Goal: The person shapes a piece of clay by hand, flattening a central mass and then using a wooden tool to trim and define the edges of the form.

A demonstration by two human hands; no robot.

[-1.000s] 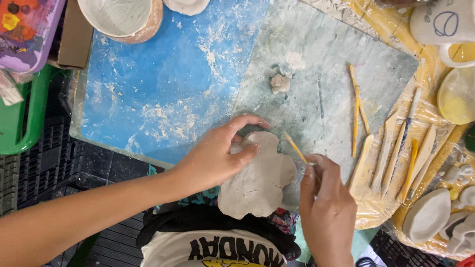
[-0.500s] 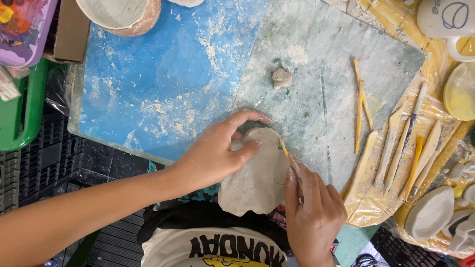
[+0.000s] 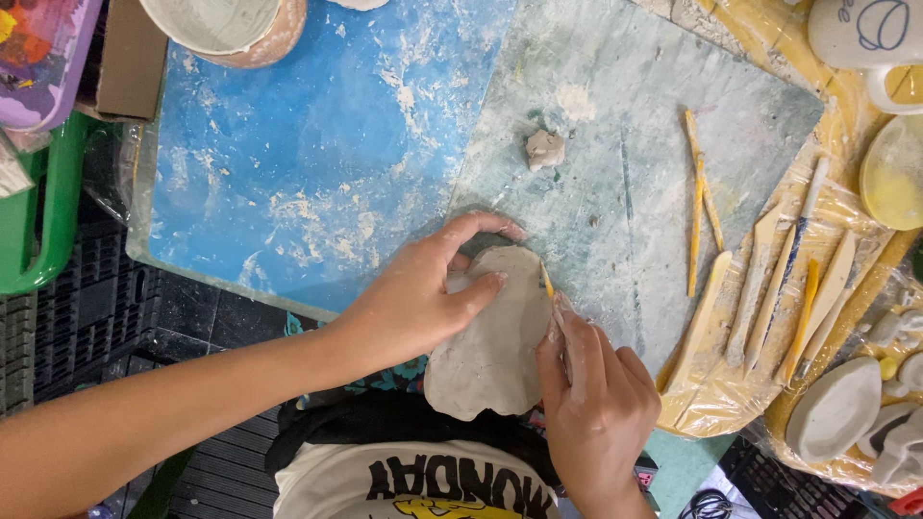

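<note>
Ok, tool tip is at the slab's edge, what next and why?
Probably draw the wooden tool along the clay slab rim: the right hand has its tip at the right edge, and the left hand pins the slab.

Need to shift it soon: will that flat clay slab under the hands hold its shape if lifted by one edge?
Probably not. The clay slab looks thin and soft, and overhangs the board, so it would likely sag or tear. The left hand presses it flat; it may stick slightly.
</note>
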